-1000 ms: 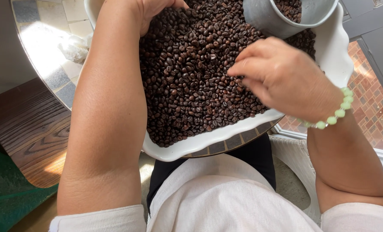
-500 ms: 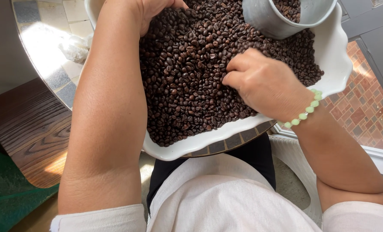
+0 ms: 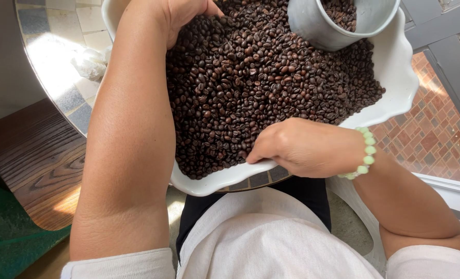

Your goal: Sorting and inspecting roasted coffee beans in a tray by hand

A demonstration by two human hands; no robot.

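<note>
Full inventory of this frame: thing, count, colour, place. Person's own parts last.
coffee beans: many, dark brown, heaped in the white dish
dish: one, white, scalloped rim, on the round table
metal cup: one, grey, tilted in the beans at the far right, with beans inside
round table: one, pale tiled top with metal rim, under the dish
crumpled wrapper: one, whitish, on the table left of the dish
wooden board: one, dark brown, lower left
green surface: one, bottom left corner
brick paving: reddish, right side
bead bracelet: one, pale green, right wrist
left hand: on the beans at the far edge, partly out of frame
right hand: fingers curled at the dish's near rim
</note>
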